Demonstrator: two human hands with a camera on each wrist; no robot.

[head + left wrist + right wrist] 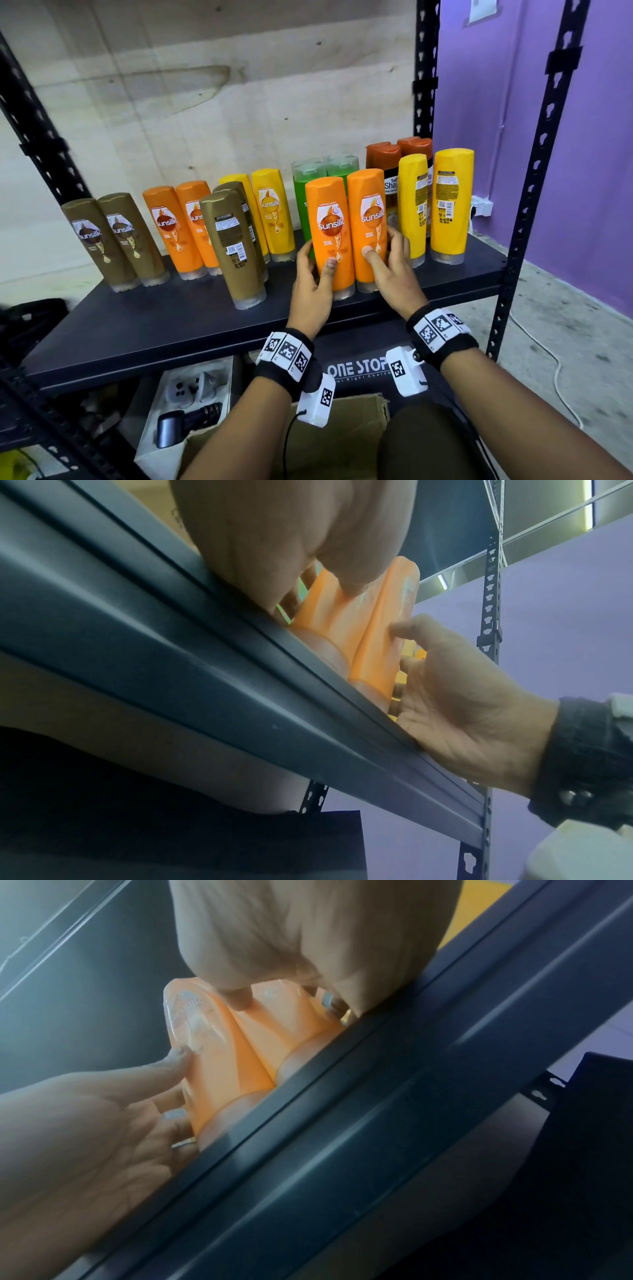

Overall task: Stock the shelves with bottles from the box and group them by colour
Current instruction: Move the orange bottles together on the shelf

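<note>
Two orange Sunsilk bottles stand cap-down, side by side, near the front of the dark shelf (164,329). My left hand (317,257) grips the left orange bottle (329,219), thumb on its front and fingers behind. My right hand (383,245) grips the right orange bottle (368,212) the same way. From the left wrist, my left hand (322,593) pinches the left bottle (329,620) over the shelf edge. From the right wrist, my right hand (287,1004) holds the right bottle (287,1031).
Further back stand brown bottles (113,240), an orange pair (185,226), a second brown pair (233,246), yellow bottles (270,212), green bottles (308,181), dark-capped bottles (394,157) and a yellow pair (448,205). An open cardboard box (342,442) sits below. Black uprights (534,171) frame the shelf.
</note>
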